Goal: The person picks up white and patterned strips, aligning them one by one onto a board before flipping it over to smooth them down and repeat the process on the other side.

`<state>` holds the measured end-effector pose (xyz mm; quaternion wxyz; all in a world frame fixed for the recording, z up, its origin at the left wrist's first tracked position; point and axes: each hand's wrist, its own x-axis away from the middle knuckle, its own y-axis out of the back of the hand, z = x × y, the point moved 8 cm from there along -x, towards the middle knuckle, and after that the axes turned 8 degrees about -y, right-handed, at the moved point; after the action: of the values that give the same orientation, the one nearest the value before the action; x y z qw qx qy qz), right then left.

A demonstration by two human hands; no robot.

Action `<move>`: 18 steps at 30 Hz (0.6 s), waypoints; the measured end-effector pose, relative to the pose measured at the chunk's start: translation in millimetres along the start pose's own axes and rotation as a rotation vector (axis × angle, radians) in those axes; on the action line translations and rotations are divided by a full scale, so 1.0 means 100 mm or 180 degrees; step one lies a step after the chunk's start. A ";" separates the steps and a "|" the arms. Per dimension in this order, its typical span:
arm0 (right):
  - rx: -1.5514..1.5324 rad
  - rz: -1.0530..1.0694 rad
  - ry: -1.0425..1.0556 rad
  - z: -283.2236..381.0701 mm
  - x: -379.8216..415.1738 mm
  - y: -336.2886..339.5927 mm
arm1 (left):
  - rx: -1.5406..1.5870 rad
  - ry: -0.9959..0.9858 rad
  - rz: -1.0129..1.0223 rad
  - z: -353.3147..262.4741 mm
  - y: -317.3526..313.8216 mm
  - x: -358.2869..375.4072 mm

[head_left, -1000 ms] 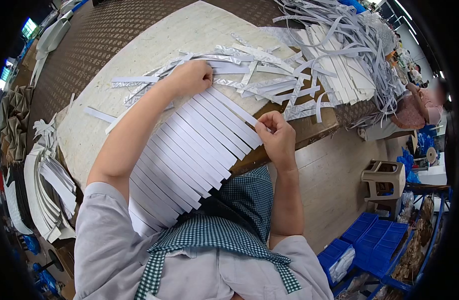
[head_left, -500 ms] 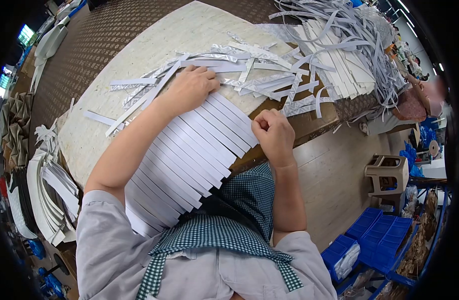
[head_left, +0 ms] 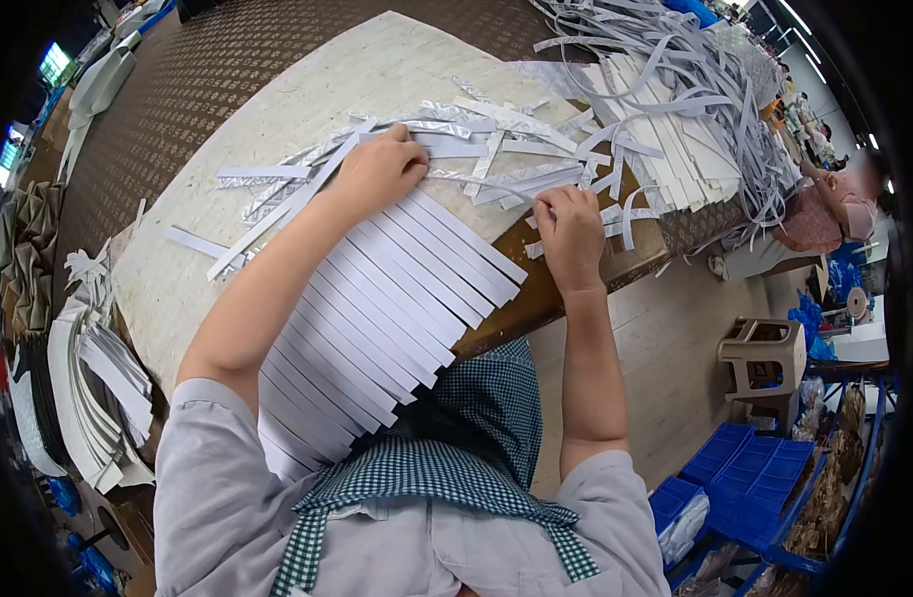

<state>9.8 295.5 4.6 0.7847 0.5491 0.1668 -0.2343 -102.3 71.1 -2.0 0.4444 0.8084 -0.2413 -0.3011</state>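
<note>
Many white strips (head_left: 377, 294) lie side by side in an overlapping row from the tabletop toward my lap. At the row's far end is my left hand (head_left: 382, 171), its curled fingers closed at one end of a thin pale strip (head_left: 481, 182). The strip bows across to my right hand (head_left: 574, 237), whose thumb and fingers are pinched at its other end. My right hand hovers near the table's right edge, apart from the row. Beyond both hands, loose white and silvery patterned strips (head_left: 516, 149) lie scattered across each other. The left fingertips are partly hidden.
A pale board (head_left: 307, 90) covers the brown patterned table. Stacked white strips (head_left: 665, 149) and a tangle of ribbons (head_left: 735, 119) sit at the back right. A plastic stool (head_left: 765, 358), blue bins (head_left: 745, 473) and a seated person (head_left: 824, 214) are to the right.
My right hand has moved away from the row's edge, up and to the right, and a thin strip now stretches between my hands. My left hand has barely shifted.
</note>
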 end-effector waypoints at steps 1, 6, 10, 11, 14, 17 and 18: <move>-0.0105 -0.0114 0.0020 0.03 0.01 0.06 | 0.0120 -0.0001 -0.0017 0.01 0.01 0.02; -0.0765 -0.0181 -0.0355 0.07 0.10 0.22 | 0.0709 -0.0217 -0.0334 -0.04 0.17 0.08; -0.1146 0.0210 -0.0853 0.06 0.21 0.21 | 0.1402 -0.0020 -0.0768 -0.02 0.24 0.10; -0.1219 0.0304 -0.0970 0.06 0.24 0.19 | 0.1760 0.0154 -0.0703 0.01 0.19 0.11; -0.1747 0.0314 -0.1172 0.01 0.34 0.07 | 0.2556 0.0610 -0.0501 0.04 0.12 0.14; -0.1748 0.0402 -0.1324 0.06 0.40 0.07 | 0.2653 0.0905 -0.0328 0.12 0.08 0.14; -0.1769 0.0414 -0.1352 0.08 0.41 0.07 | 0.2586 0.0983 -0.0298 0.14 0.08 0.14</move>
<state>47.9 282.2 -7.9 0.9345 0.2631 0.0220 -0.2385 -103.0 50.4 -4.9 0.1070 0.9632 -0.2341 -0.0770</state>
